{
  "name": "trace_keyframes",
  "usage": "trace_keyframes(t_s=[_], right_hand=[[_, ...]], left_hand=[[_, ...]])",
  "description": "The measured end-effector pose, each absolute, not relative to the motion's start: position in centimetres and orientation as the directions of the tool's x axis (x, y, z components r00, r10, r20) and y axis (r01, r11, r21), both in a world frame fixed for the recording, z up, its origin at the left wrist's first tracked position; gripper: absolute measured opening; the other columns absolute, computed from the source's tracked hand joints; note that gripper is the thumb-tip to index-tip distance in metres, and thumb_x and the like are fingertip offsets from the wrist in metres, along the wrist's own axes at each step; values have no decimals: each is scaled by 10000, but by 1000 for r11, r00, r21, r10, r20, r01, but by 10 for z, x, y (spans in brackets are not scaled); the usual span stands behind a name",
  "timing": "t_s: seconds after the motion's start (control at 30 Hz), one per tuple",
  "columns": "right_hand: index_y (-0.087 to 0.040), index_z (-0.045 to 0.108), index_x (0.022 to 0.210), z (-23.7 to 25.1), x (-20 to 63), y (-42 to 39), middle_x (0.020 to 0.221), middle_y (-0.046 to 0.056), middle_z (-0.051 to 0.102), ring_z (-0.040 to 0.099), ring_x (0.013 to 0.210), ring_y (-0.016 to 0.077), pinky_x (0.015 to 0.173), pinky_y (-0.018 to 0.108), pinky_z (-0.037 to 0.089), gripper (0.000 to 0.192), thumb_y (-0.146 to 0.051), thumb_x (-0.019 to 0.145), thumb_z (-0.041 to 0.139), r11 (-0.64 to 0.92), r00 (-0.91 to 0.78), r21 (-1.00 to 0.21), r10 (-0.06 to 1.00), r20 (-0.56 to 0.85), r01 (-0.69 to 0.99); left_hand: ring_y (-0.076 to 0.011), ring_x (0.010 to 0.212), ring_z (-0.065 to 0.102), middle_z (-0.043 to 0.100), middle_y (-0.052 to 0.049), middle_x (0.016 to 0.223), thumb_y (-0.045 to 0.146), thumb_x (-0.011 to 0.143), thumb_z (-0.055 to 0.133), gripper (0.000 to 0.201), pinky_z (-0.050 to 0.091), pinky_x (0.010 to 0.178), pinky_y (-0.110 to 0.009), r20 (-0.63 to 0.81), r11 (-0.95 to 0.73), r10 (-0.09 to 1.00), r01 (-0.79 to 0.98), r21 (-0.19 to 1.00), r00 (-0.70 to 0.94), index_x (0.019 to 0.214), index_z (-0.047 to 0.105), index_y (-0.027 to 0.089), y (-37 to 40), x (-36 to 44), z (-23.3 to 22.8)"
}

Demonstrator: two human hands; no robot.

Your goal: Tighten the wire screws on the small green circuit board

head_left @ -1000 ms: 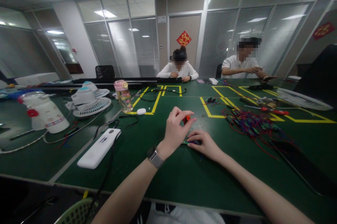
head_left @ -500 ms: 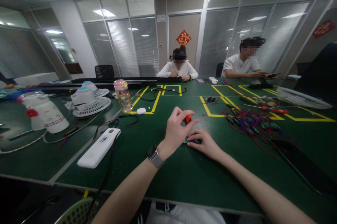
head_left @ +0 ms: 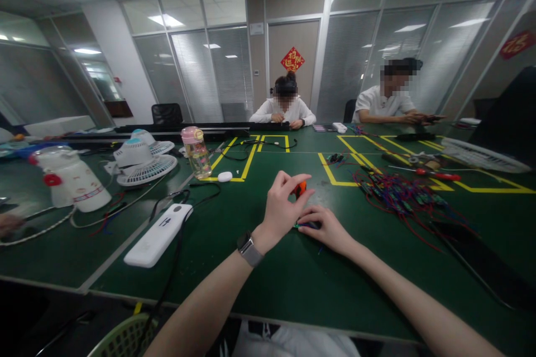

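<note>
My left hand (head_left: 285, 200) is raised over the green table, thumb and fingers closed around an orange-and-black handle (head_left: 300, 189) that looks like a screwdriver's. Its lower end is hidden behind the hand. Just below, my right hand (head_left: 321, 224) rests on the tabletop with its fingers pinching a small green circuit board (head_left: 296, 226). Most of the board is covered by the fingers. A thin dark wire end (head_left: 320, 251) shows beneath my right palm.
To the right lie a heap of wired circuit boards (head_left: 402, 192), a red-handled screwdriver (head_left: 448, 176) and a black tray-like panel (head_left: 477, 262). Leftward are a white power bank-like block (head_left: 159, 237), a pink-lidded bottle (head_left: 196, 153) and white fans (head_left: 146, 170). Two people sit opposite.
My hands stay almost in place, with only slight movement of the left. Another person's hand has come in at the far left edge. The person at right has lowered the object in their hands.
</note>
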State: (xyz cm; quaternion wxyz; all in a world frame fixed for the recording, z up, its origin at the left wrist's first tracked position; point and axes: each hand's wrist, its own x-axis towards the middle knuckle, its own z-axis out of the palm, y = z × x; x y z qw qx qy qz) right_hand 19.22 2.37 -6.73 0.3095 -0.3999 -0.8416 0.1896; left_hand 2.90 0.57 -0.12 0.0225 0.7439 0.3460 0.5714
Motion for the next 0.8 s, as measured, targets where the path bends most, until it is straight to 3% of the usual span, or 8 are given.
trace_keyframes(t_s=[0.07, 0.27, 0.5, 0.7, 0.8], right_hand=[[-252, 770, 845, -68, 192, 24, 970, 47, 712, 626, 941, 240, 899, 407, 440, 93, -259, 767, 719, 608, -489, -568, 791, 369, 555], [-247, 771, 848, -72, 193, 27, 964, 48, 709, 630, 938, 235, 894, 396, 444, 99, -277, 767, 722, 620, -494, -564, 781, 382, 545], [-247, 773, 848, -72, 193, 26, 962, 50, 707, 625, 946, 240, 893, 397, 445, 95, -264, 771, 719, 619, -497, -564, 782, 377, 546], [-250, 773, 850, -73, 194, 27, 957, 48, 709, 628, 923, 231, 881, 386, 449, 100, -278, 769, 721, 626, -496, -570, 777, 389, 533], [-251, 774, 845, -72, 193, 27, 956, 47, 710, 628, 923, 230, 883, 391, 444, 97, -275, 767, 722, 624, -490, -565, 779, 392, 540]], left_hand=[[-125, 728, 508, 480, 0, 828, 308, 858, 644, 245, 462, 683, -248, 834, -754, 542, 500, 427, 105, 1088, 633, 223, 4, 28, -1], [-144, 918, 556, 561, -61, 1060, 181, 985, 361, 323, 457, 817, -278, 798, -761, 583, 446, 470, 152, 1266, 518, 204, 0, 27, 4], [-130, 770, 527, 504, -17, 869, 268, 907, 569, 184, 459, 720, -250, 837, -751, 540, 497, 434, 85, 1061, 638, 193, 3, 27, 3], [-148, 935, 551, 550, -62, 1046, 180, 984, 358, 346, 463, 821, -278, 819, -779, 550, 454, 434, 162, 1294, 510, 211, 1, 26, 4], [-143, 870, 551, 555, -45, 981, 202, 964, 436, 294, 469, 784, -270, 829, -780, 539, 463, 422, 152, 1231, 557, 212, 2, 28, 2]])
